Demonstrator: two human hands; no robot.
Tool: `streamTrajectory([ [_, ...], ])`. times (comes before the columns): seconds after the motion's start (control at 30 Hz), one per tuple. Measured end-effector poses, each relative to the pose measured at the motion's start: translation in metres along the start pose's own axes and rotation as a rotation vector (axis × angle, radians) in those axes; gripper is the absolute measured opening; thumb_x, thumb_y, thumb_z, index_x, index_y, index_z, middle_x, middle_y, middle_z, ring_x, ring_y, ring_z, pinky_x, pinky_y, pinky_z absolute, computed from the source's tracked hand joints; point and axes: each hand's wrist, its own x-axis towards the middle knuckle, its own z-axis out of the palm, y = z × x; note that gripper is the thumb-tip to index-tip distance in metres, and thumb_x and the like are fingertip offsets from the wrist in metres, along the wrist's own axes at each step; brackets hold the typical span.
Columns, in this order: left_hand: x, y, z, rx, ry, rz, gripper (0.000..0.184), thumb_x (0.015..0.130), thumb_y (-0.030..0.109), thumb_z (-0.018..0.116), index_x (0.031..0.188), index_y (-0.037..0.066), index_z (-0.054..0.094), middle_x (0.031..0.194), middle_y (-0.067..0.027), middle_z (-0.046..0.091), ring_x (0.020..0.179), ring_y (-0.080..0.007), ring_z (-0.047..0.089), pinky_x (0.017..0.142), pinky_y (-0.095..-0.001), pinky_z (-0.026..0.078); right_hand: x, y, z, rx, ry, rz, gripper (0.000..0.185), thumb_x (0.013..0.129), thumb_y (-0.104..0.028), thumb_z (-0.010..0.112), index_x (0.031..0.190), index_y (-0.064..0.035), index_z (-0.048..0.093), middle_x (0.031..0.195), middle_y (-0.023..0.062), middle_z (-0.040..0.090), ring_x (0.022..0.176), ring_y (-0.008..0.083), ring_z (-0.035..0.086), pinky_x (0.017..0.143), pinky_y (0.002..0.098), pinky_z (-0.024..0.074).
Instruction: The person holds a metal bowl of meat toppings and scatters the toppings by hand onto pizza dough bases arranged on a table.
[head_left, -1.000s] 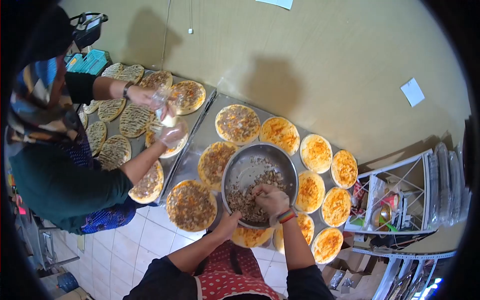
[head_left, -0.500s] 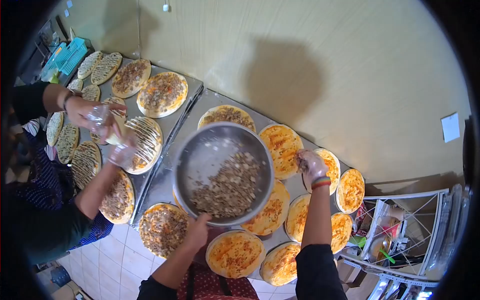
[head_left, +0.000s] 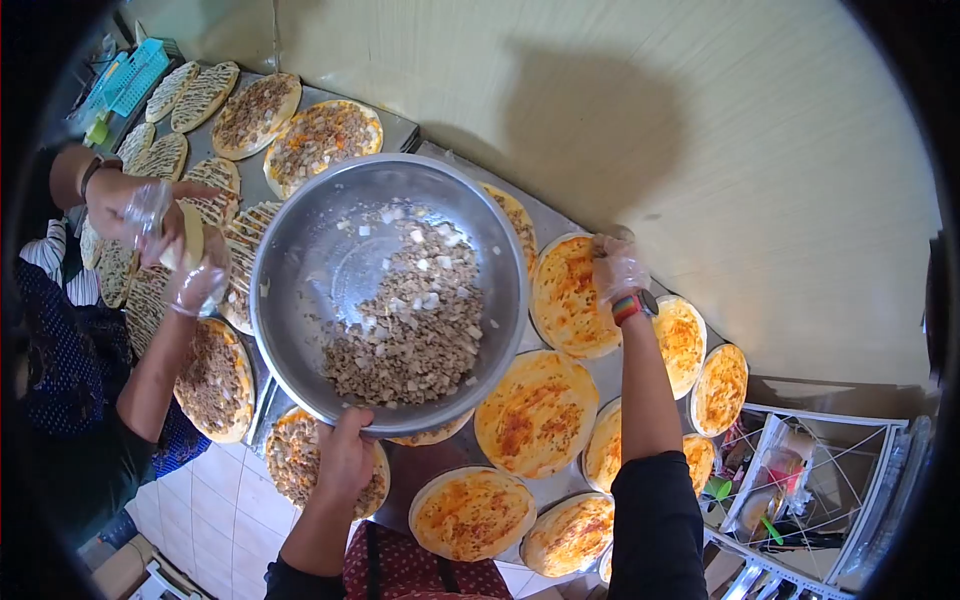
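Note:
A large metal bowl (head_left: 300, 290) holds crumbled meat mixture with white cubes (head_left: 410, 330). Closed on the bowl's near rim is my left hand (head_left: 347, 450), its thumb over the edge. My right hand (head_left: 620, 270), in a clear plastic glove, is over the upper right edge of a round flatbread with orange sauce (head_left: 573, 300). Its fingers are curled, and what they hold is hidden. Another sauced flatbread (head_left: 537, 413) lies right of the bowl. A meat-topped flatbread (head_left: 290, 455) shows partly behind my left hand.
At the left, a co-worker's gloved hands (head_left: 180, 245) hold a pale squeeze bag over striped flatbreads (head_left: 165, 160). A turquoise basket (head_left: 135, 78) stands behind them. More sauced flatbreads (head_left: 720, 388) lie right on the metal table (head_left: 395, 128). A white rack (head_left: 810, 480) stands lower right.
My right hand has left the bowl's mixture and moved right, over the sauced flatbreads. My left hand has lifted the bowl closer and leftward. The view has shifted.

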Motion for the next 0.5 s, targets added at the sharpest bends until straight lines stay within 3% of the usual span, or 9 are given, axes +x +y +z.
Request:
streamTrajectory([
  [0.03, -0.002, -0.002, 0.002, 0.022, 0.015, -0.011, 0.024, 0.067, -0.002, 0.047, 0.088, 0.003, 0.039, 0.076, -0.005, 0.046, 0.07, -0.015, 0.047, 0.064, -0.0279, 0.04, -0.001, -0.01, -0.004, 0.165, -0.107, 0.135, 0.017, 0.068, -0.01, 0.046, 0.08, -0.0086, 0.059, 0.086, 0.0132, 0.055, 0.084, 0.0289, 0.049, 0.074, 0.0331, 0.0404],
  [0.07, -0.005, -0.003, 0.005, 0.045, 0.031, -0.02, 0.023, 0.067, -0.002, 0.047, 0.088, 0.003, 0.039, 0.076, -0.0048, 0.045, 0.07, -0.0147, 0.047, 0.064, -0.0282, 0.04, -0.001, -0.015, -0.001, 0.166, -0.107, 0.133, 0.017, 0.068, -0.01, 0.046, 0.08, -0.0086, 0.059, 0.086, 0.0132, 0.055, 0.084, 0.0289, 0.049, 0.074, 0.0331, 0.0404],
  [0.13, -0.015, -0.006, 0.018, 0.024, 0.057, -0.039, 0.023, 0.067, -0.002, 0.046, 0.088, 0.003, 0.039, 0.075, -0.0049, 0.045, 0.068, -0.0146, 0.047, 0.063, -0.0283, 0.04, -0.001, -0.024, 0.004, -0.096, -0.147, -0.109, 0.017, 0.069, -0.011, 0.047, 0.08, -0.0097, 0.059, 0.088, 0.0123, 0.053, 0.084, 0.0278, 0.049, 0.073, 0.0324, 0.0405],
  [0.17, -0.019, -0.006, 0.02, 0.005, 0.079, -0.058, 0.022, 0.067, -0.002, 0.046, 0.087, 0.003, 0.039, 0.073, -0.005, 0.046, 0.067, -0.0145, 0.047, 0.062, -0.0283, 0.04, -0.005, -0.028, 0.005, -0.094, -0.143, -0.11, 0.017, 0.069, -0.011, 0.047, 0.08, -0.0097, 0.059, 0.088, 0.0123, 0.053, 0.084, 0.0278, 0.049, 0.073, 0.0324, 0.0405],
  [0.27, -0.022, -0.013, 0.009, 0.04, -0.022, -0.103, 0.019, 0.067, -0.001, 0.046, 0.085, 0.002, 0.04, 0.073, -0.0052, 0.046, 0.066, -0.0142, 0.047, 0.061, -0.0283, 0.04, -0.02, -0.035, 0.009, 0.004, -0.158, -0.229, 0.018, 0.065, -0.005, 0.046, 0.079, -0.0076, 0.057, 0.082, 0.0121, 0.054, 0.081, 0.0261, 0.05, 0.068, 0.0332, 0.0427],
  [0.33, -0.025, -0.018, -0.001, 0.04, -0.055, -0.141, 0.019, 0.067, -0.001, 0.046, 0.084, 0.002, 0.041, 0.074, -0.0053, 0.046, 0.066, -0.0141, 0.047, 0.061, -0.0283, 0.04, -0.03, -0.034, 0.017, 0.195, -0.033, -0.352, 0.016, 0.065, -0.003, 0.046, 0.078, -0.0048, 0.056, 0.083, 0.0117, 0.053, 0.08, 0.0264, 0.051, 0.066, 0.0339, 0.0435],
  [0.4, -0.031, -0.023, -0.012, 0.04, -0.09, -0.179, 0.018, 0.067, 0.0, 0.046, 0.084, 0.002, 0.041, 0.074, -0.0053, 0.046, 0.066, -0.0141, 0.048, 0.06, -0.0283, 0.04, -0.041, -0.03, 0.018, 0.264, -0.052, -0.354, 0.016, 0.064, -0.003, 0.047, 0.078, -0.0041, 0.055, 0.082, 0.0119, 0.052, 0.079, 0.027, 0.051, 0.066, 0.0338, 0.0435],
  [0.5, -0.04, -0.027, -0.026, 0.044, -0.072, -0.217, 0.032, 0.066, -0.005, 0.04, 0.096, 0.004, 0.035, 0.08, -0.0087, 0.044, 0.073, -0.0213, 0.051, 0.063, -0.0364, 0.046, -0.057, -0.032, 0.016, 0.314, -0.068, -0.362, 0.015, 0.064, -0.003, 0.048, 0.078, -0.0032, 0.054, 0.081, 0.0122, 0.052, 0.076, 0.0282, 0.051, 0.066, 0.0336, 0.0435],
])
